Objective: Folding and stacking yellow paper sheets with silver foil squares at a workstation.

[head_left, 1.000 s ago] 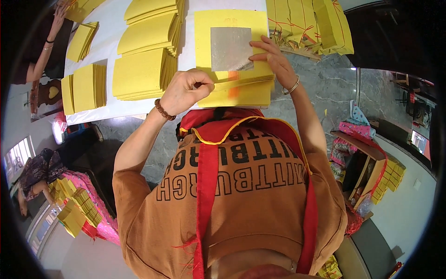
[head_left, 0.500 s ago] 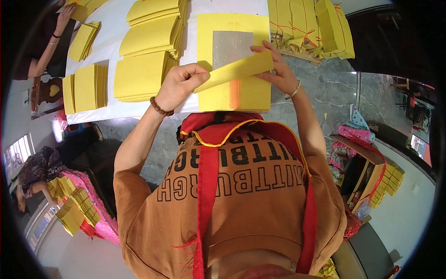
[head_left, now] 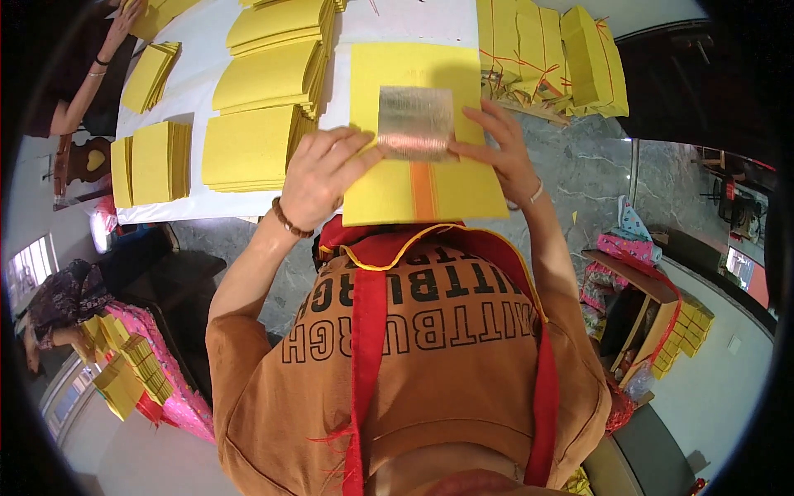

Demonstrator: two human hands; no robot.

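A yellow paper sheet [head_left: 463,186] lies before me at the table's front edge. It carries a shiny silver foil patch [head_left: 416,116] and, below that, an orange stripe [head_left: 423,194]. Toward me the sheet widens and sits slightly askew, its near end seemingly raised. My left hand [head_left: 327,169] rests over the sheet's left side, fingers stretched out to the foil's lower left corner; its thumb cannot be made out. On the other side my right hand [head_left: 499,153] has its fingers apart, the tips at the foil's right edge.
Left of the sheet stand folded yellow paper stacks [head_left: 256,149] on the white-covered table [head_left: 178,198]. Smaller yellow bundles [head_left: 161,161] lie farther left. Tied yellow packs [head_left: 529,50] are at the far right. Another person's arm [head_left: 78,95] reaches in at upper left.
The yellow paper band stretched between my hands is no longer seen. My hands have come down to the foil's two sides, and the sheet's near end now lies askew.
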